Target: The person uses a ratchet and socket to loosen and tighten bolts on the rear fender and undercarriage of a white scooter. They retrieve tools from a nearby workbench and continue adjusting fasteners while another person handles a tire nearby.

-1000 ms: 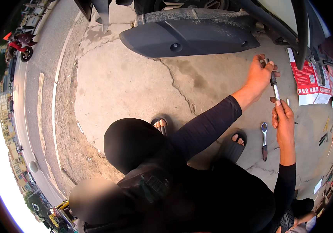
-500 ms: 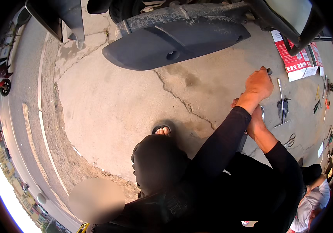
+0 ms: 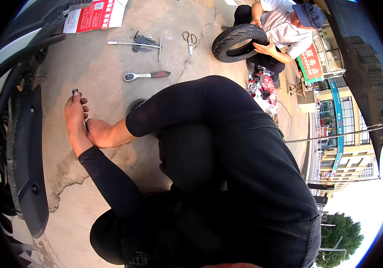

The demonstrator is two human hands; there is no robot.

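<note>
My left hand (image 3: 74, 118) is closed around something narrow, and a short dark cylindrical end (image 3: 75, 92) sticks out above its fingers. My right hand (image 3: 103, 134) is closed too, pressed against the left wrist; a dark sliver shows between the two hands, but what the right hand holds is hidden. Nearest to them on the concrete lies a ratchet wrench (image 3: 146, 76) with a red and grey handle. Beyond it are a T-handle wrench (image 3: 126, 43), a set of black hex keys (image 3: 143, 41) and a pair of scissors (image 3: 190, 43).
A scooter's dark plastic cover (image 3: 28, 165) stands along the left side. Near the top left lies a red and white printed sheet (image 3: 94, 17). At the upper right a crouching co-worker (image 3: 285, 33) holds a black tyre (image 3: 227, 44) upright in both hands.
My view has swung to the right, so the scooter now sits at the left and the co-worker with the tyre shows clearly. My hands remain crossed close together, both closed.
</note>
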